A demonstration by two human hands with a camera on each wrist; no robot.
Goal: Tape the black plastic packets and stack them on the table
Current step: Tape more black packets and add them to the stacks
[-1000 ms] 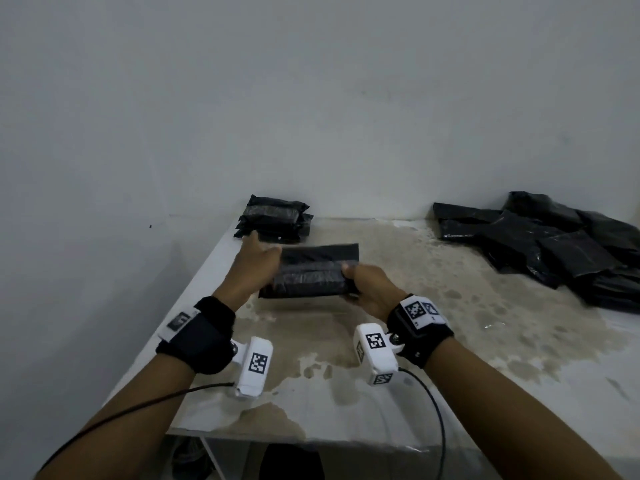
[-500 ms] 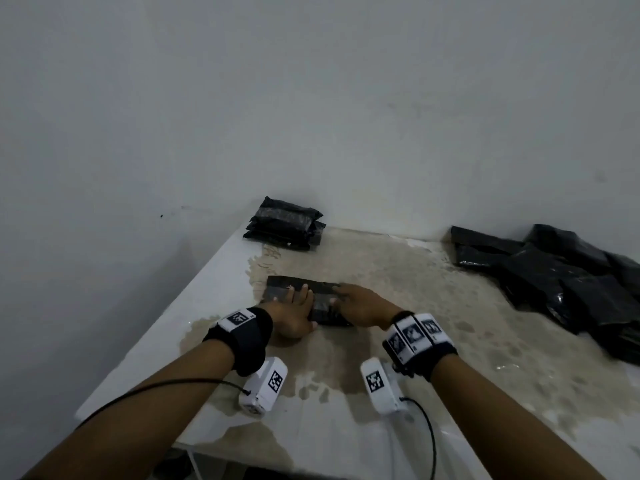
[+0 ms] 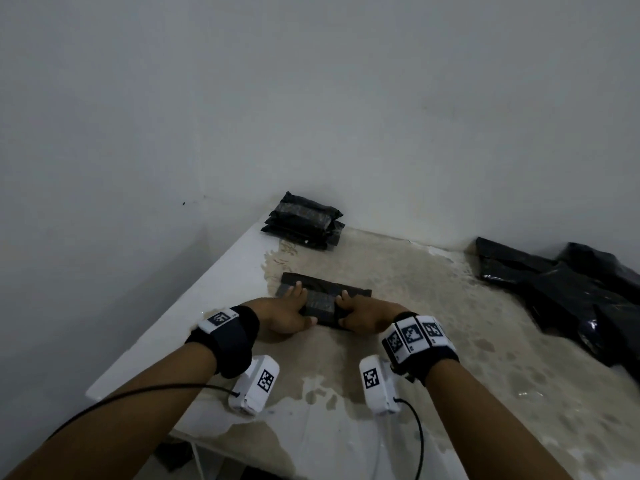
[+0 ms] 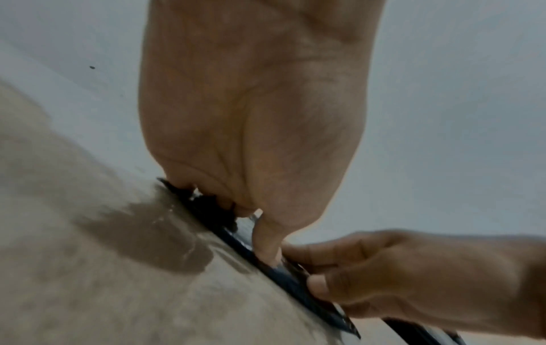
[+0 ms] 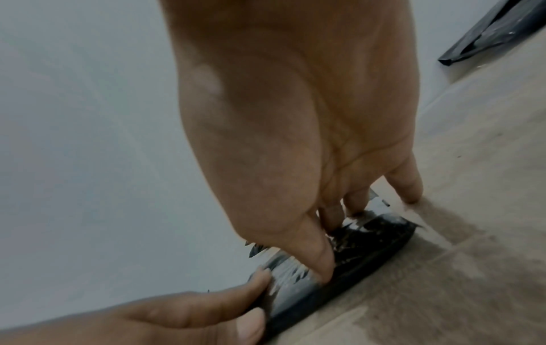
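One flat black plastic packet (image 3: 320, 300) lies on the stained table (image 3: 433, 341), a shiny tape strip across its middle. My left hand (image 3: 294, 306) lies on its left half, fingers on top and thumb against the near edge. My right hand (image 3: 348, 309) grips the right half with curled fingers on top and thumb at the near edge. The left wrist view has the packet's thin edge (image 4: 207, 210) under my left fingertips. The right wrist view shows my right thumb pressing the taped top of the packet (image 5: 369, 240). A stack of taped packets (image 3: 303, 225) sits at the far left corner.
A loose pile of black packets (image 3: 571, 289) covers the table's right side. A white wall runs behind and to the left. The table's left edge (image 3: 173, 341) is close beside my left forearm. Bare stained surface lies between my hands and the pile.
A second ago both hands held the packet up above the table near the stack. It now lies flat on the table nearer to me, both hands down on it.
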